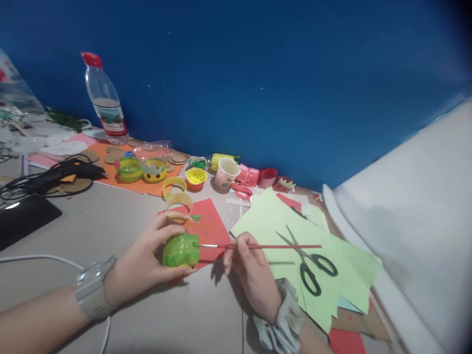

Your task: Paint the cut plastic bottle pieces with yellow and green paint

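My left hand (147, 260) is closed around a green-painted bottle bottom (181, 250), thumb below and fingers above. A thin red paintbrush (273, 247) sits pinched in my right hand (247, 265), its bristle tip touching the right end of the bottle bottom. Under and behind the bottle bottom lies a red sheet of paper (212, 223) with green paint smears. Just beyond my left fingers are two yellowish rings (179, 200). Farther back stand a small cup of yellow paint (196, 178) and one of green paint (197, 162).
Black-handled scissors (309, 260) lie on light green paper (273, 221) at the right. A patterned paper cup (226, 173) and a tall plastic bottle (106, 103) stand near the blue wall. Black cables (47, 182) and a phone (27, 219) are at the left.
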The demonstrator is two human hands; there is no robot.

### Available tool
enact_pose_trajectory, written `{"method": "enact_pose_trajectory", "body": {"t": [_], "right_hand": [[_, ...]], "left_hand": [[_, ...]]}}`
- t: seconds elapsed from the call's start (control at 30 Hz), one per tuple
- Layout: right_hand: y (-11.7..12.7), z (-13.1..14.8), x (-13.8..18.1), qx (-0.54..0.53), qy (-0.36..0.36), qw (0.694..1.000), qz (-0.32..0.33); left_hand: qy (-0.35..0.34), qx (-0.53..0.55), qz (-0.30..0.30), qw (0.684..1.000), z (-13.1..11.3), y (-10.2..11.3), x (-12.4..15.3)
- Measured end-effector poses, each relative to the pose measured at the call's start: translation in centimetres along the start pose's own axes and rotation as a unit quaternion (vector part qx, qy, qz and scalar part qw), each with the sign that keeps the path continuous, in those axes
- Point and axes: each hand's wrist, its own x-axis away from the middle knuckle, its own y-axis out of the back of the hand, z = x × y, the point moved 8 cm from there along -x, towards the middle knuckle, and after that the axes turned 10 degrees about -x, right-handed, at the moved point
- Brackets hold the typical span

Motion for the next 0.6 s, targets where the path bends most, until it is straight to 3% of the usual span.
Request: {"method": "enact_pose_trajectory", "body": {"t": [0.1, 0.23, 0.43, 0.6], "right_hand": [[0.3, -0.2, -0.2, 0.025, -0.015, 1.0, -0.006], [0.6, 0.7, -0.1, -0.003, 0.027, 0.999, -0.032], [-0.3, 0.0, 0.0, 0.057, 0.002, 0.998, 0.011], [0.6, 0.5, -0.2, 0.038, 0.035, 0.998, -0.02]], "left_hand": [[0.004, -0.001, -0.011, 1.0, 0.2, 0.2, 0.1], [0.013, -0.002, -0.035, 0.999, 0.7, 0.3, 0.2], [0.011, -0.013, -0.026, 1.0, 0.9, -0.2, 0.0], [0.019, -0.008, -0.028, 0.999, 0.9, 0.1, -0.1]]}}
